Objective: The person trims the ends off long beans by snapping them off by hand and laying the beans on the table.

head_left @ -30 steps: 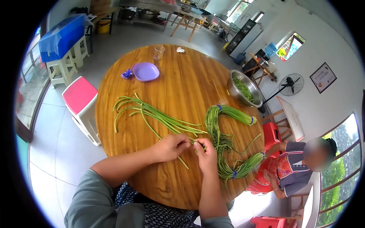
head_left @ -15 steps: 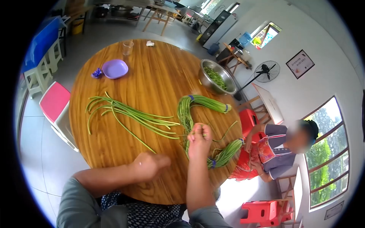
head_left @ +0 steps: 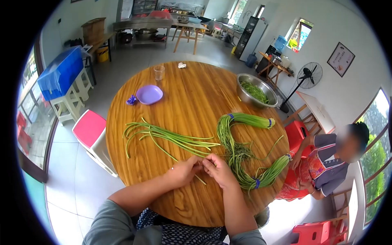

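Note:
My left hand [head_left: 184, 171] and my right hand [head_left: 219, 169] meet over the near part of the round wooden table, fingertips pinched together. Green showed in the right fist a moment earlier, apparently a garlic scape; now the fingers mostly hide what they hold. One long scape runs under my left hand, its end [head_left: 201, 179] showing below. Loose garlic scapes [head_left: 175, 137] lie spread to the left and beyond my hands. On the right, a big bent bundle of scapes [head_left: 222, 132] curves round, bound with blue-purple ties, its thin tips tangled in the middle.
A steel bowl [head_left: 240, 90] with short green pieces stands at the table's far right. Toward the far left are a purple dish [head_left: 150, 94], a crumpled purple tie [head_left: 131, 100], a clear cup [head_left: 159, 73] and a white crumpled scrap [head_left: 182, 65]. A person [head_left: 314, 163] sits at right.
My left hand has moved right and my right hand has drawn back from the bundle, so that their fingertips now meet. The view has shifted, showing more of the left side.

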`<state>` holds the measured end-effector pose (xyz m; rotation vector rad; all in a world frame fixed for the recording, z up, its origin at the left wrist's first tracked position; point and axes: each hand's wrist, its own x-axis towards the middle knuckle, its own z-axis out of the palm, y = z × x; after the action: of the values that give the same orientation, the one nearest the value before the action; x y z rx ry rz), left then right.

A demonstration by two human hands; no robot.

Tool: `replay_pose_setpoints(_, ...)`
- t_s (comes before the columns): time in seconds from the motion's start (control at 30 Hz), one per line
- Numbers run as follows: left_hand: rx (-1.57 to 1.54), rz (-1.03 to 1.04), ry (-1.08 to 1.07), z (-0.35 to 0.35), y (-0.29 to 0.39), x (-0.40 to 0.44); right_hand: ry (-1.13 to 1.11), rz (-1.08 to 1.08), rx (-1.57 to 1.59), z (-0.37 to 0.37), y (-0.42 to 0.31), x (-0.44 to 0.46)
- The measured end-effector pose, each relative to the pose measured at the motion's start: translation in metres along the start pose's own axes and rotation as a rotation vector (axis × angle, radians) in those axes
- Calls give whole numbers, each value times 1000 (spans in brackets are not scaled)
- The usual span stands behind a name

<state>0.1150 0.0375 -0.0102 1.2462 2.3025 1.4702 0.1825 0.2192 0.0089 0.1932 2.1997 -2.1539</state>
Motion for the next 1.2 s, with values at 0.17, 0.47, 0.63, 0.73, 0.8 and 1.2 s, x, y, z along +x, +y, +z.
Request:
replay_pose_setpoints(0.17,162,48,75,-17,-2,6,166,-201,-397,-6,-10,-7)
replay_pose_setpoints(0.47,449,203,4,-14,21,31,362,-528,-1024,16,6,-9)
replay_pose_setpoints(0.63,413,251,68,-8,20,40,469,-551,-823,13,2,-7)
replay_pose_setpoints(0.73,456,466,256,-5,30,32,501,-436,-454,10,12,-3)
replay_pose_setpoints(0.8,429,560,305,-5,23,33,399,-275,187,19,15,0)
replay_pose_setpoints(1.2,359,781,184,-5,37,3,726,-283,207,-23,6,5)
